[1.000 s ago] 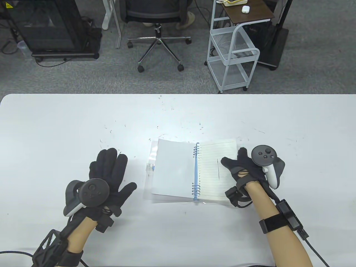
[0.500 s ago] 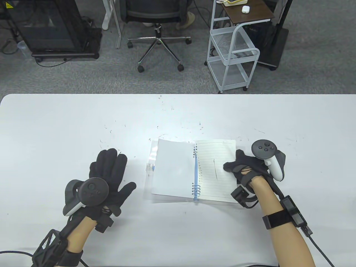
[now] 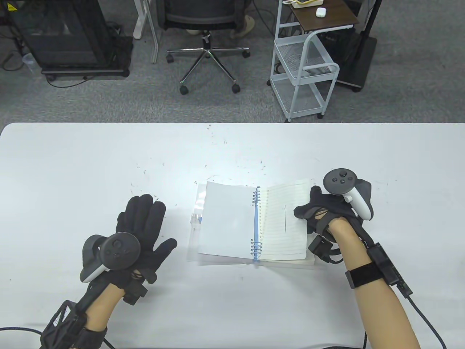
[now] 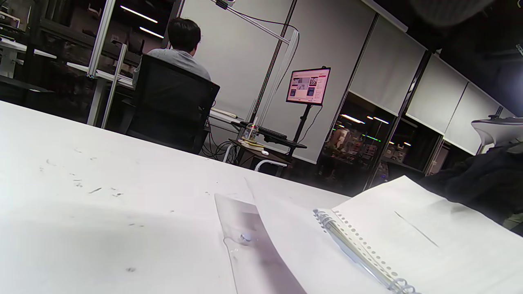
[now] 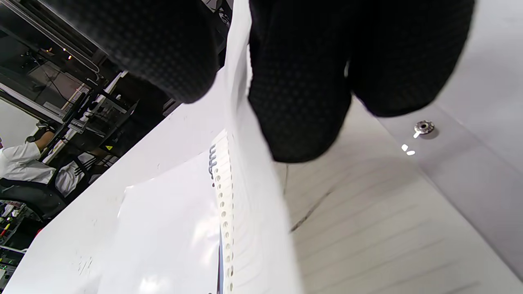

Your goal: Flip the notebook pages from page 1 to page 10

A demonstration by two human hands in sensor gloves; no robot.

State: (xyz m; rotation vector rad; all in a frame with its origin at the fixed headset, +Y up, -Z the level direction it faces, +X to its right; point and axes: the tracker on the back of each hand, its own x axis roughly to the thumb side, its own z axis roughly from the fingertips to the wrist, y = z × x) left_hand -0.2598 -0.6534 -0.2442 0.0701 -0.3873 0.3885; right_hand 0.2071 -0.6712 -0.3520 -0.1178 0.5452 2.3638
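White table (image 3: 72,163): one notebook (image 3: 250,221); right hand (image 3: 327,211) pinches one page (image 3: 283,214); left hand (image 3: 141,232) flat, released.

An office or research lab is shown. Grey carpet (image 3: 399,91) is laid beyond the white surface (image 3: 72,163), and a swivel chair (image 3: 207,21) on castors is parked beside a white wire trolley (image 3: 305,76) and a black cabinet (image 3: 61,36). In the left wrist view, a seated person (image 4: 179,53) is seen at a desk, with a lit monitor (image 4: 308,86) on a stand, roller blinds (image 4: 388,69) and ceiling strip lights (image 4: 139,14).
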